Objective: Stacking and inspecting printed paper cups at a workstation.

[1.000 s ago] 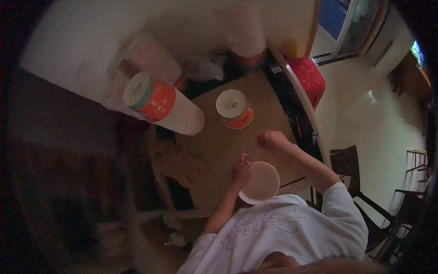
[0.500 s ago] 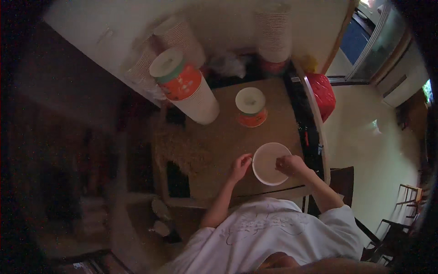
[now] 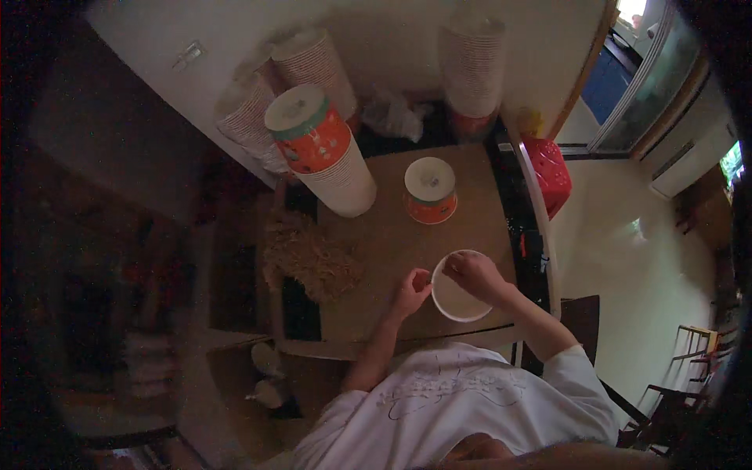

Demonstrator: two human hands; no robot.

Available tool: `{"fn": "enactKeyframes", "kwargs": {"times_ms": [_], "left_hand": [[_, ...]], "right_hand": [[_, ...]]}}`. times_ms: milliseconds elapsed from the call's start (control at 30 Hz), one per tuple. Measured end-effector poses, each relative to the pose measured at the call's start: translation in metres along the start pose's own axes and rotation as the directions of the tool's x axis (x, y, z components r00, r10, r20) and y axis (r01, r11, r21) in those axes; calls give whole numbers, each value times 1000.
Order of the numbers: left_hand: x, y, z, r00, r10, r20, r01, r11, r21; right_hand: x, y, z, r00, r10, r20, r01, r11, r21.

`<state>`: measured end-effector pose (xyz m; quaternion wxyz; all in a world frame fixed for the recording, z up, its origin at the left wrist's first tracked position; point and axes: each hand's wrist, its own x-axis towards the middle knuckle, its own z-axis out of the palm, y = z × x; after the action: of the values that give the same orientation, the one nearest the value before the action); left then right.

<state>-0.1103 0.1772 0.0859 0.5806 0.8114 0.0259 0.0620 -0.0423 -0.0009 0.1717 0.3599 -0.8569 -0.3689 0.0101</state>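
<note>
A round white paper bowl (image 3: 462,304) sits at the near edge of the table, its opening facing up. My left hand (image 3: 410,294) is at the bowl's left rim, thumb and fingers closed on its edge. Over the opening reaches my right hand (image 3: 478,278), fingers bent together inside the bowl near its far left rim. Whatever those fingers may hold is hidden. Beyond the bowl stands an upside-down orange and white paper bowl (image 3: 431,205) with a pale base. A tall nested stack of such bowls (image 3: 337,168) stands to its left.
A heap of tan stringy strands (image 3: 313,258) lies at the table's left. More bowl stacks (image 3: 472,66) and a crumpled clear plastic bag (image 3: 395,117) line the wall. A red plastic stool (image 3: 546,174) stands beyond the table's right edge (image 3: 548,274).
My right hand has moved left and away from me, from the bowl's right side to its far left rim. My left hand stays at the bowl's left rim.
</note>
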Motion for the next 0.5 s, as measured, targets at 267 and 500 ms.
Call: {"fn": "enactKeyframes", "kwargs": {"times_ms": [267,500], "left_hand": [[-9,-65,23,954,-286,-92,208,848,-487],[-13,-76,34,929,-278,-245,234,952,-196]], "right_hand": [[60,46,79,981,80,179,-27,958,-285],[50,47,54,898,341,278,-223,898,-380]]}}
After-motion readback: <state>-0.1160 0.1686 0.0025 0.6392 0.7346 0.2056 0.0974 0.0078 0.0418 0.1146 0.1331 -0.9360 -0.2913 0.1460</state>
